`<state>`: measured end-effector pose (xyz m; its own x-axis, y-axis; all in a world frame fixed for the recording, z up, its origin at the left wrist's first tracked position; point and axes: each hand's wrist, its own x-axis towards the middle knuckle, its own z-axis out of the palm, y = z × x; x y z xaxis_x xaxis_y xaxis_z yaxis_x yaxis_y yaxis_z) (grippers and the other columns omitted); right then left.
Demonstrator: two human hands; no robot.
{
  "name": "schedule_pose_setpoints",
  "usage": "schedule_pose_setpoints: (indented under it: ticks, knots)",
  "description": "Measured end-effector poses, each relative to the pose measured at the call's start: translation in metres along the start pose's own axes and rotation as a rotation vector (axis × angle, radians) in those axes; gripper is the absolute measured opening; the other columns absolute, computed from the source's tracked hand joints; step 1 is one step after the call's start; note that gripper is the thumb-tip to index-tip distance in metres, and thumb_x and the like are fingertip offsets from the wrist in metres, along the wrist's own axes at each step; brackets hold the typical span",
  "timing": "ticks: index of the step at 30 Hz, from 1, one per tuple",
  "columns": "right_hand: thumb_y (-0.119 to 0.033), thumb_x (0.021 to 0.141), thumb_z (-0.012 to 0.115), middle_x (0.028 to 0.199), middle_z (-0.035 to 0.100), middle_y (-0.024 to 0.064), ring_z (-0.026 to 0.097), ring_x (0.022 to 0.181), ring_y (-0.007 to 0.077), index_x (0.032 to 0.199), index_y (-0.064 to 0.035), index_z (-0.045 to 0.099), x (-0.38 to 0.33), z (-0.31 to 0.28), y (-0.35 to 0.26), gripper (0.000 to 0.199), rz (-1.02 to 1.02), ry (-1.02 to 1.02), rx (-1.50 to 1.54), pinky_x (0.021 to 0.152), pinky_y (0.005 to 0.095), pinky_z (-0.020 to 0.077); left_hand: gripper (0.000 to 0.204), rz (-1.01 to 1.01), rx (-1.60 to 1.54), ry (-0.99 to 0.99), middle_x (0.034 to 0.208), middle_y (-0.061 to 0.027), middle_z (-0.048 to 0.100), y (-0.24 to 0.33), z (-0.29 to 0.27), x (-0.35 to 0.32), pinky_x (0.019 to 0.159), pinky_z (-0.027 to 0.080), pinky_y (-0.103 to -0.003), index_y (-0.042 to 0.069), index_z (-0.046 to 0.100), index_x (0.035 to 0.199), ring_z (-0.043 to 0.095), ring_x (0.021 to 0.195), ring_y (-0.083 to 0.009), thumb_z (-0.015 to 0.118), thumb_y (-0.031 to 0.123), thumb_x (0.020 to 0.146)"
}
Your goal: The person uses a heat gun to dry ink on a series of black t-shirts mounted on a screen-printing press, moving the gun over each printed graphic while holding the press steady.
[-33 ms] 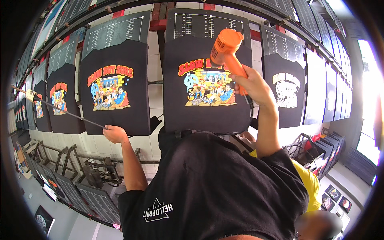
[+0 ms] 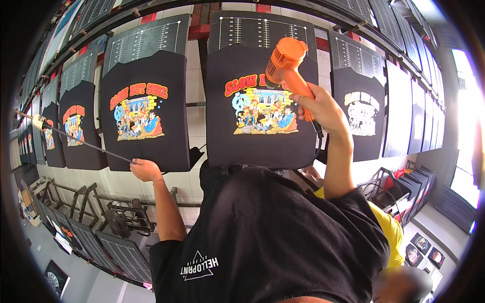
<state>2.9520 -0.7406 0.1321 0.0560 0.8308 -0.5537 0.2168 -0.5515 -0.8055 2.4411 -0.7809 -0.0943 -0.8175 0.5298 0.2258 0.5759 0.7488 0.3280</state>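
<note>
My right hand (image 2: 323,108) is closed round the handle of an orange hair dryer (image 2: 288,60). Its nozzle is over the upper part of a colourful print on a black T-shirt (image 2: 262,149), laid flat on a dark board (image 2: 237,30). Between my left finger and thumb is a thin dark cord (image 2: 96,146), and my left hand (image 2: 145,170) is pinched on it. The cord runs tight to the upper left, where a pale wrapped bundle (image 2: 38,121) sits on it. Beneath that hand is the lower edge of another printed black T-shirt (image 2: 146,151).
Boards stand in a row on a metal frame. To the right lies a T-shirt with a white print (image 2: 361,113), beside a bright white board (image 2: 397,113). Behind my right arm, a person in a yellow top (image 2: 386,227) is close by. Metal racks (image 2: 126,217) stand lower left.
The hair dryer has tilted very slightly in my right hand, and its cord shows more below the handle. My left hand and the T-shirts look the same.
</note>
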Motion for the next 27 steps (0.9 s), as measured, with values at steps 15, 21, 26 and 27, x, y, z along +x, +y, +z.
schedule_pose_setpoints:
  ticks: [15, 21, 26, 27]
  knots:
    - [-0.02, 0.092, 0.062, 0.073, 0.055, 0.0008, 0.054, 0.062, 0.0068, 0.112, 0.0035, 0.056, -0.001, -0.013, 0.009, 0.031, -0.009, 0.096, 0.06, 0.056, 0.024, 0.045, 0.045, 0.052, 0.095, -0.022, 0.102, -0.0217, 0.056, -0.004, 0.006, 0.004, 0.079, 0.046, -0.055, -0.006, 0.057, 0.1, 0.056, 0.095, -0.0438, 0.034, 0.032, 0.101]
    - [-0.016, 0.092, 0.061, 0.075, 0.056, 0.0011, 0.054, 0.062, 0.0074, 0.116, 0.0028, 0.056, -0.003, -0.022, -0.001, 0.03, 0.067, 0.115, 0.116, 0.056, 0.0246, 0.0455, 0.045, 0.08, 0.144, -0.089, 0.102, -0.0237, 0.055, 0.006, -0.006, 0.001, 0.078, 0.045, -0.055, -0.008, 0.056, 0.1, 0.057, 0.094, -0.045, 0.033, 0.031, 0.101]
    - [-0.015, 0.093, 0.061, 0.078, 0.057, 0.0013, 0.054, 0.064, 0.0067, 0.118, 0.0026, 0.055, -0.002, -0.021, -0.008, 0.031, 0.11, 0.166, 0.145, 0.058, 0.0239, 0.0461, 0.048, 0.16, 0.175, -0.097, 0.101, -0.0258, 0.054, -0.006, 0.002, 0.007, 0.077, 0.045, -0.056, -0.009, 0.054, 0.099, 0.057, 0.093, -0.0467, 0.03, 0.032, 0.102]
    - [-0.015, 0.093, 0.061, 0.079, 0.057, 0.0013, 0.054, 0.065, 0.0065, 0.119, 0.0028, 0.055, -0.004, -0.027, -0.011, 0.032, 0.16, 0.126, 0.123, 0.058, 0.0236, 0.0462, 0.047, 0.138, 0.182, -0.122, 0.101, -0.0257, 0.054, 0.0, -0.001, 0.005, 0.077, 0.045, -0.055, -0.009, 0.054, 0.099, 0.056, 0.093, -0.0467, 0.03, 0.032, 0.102]
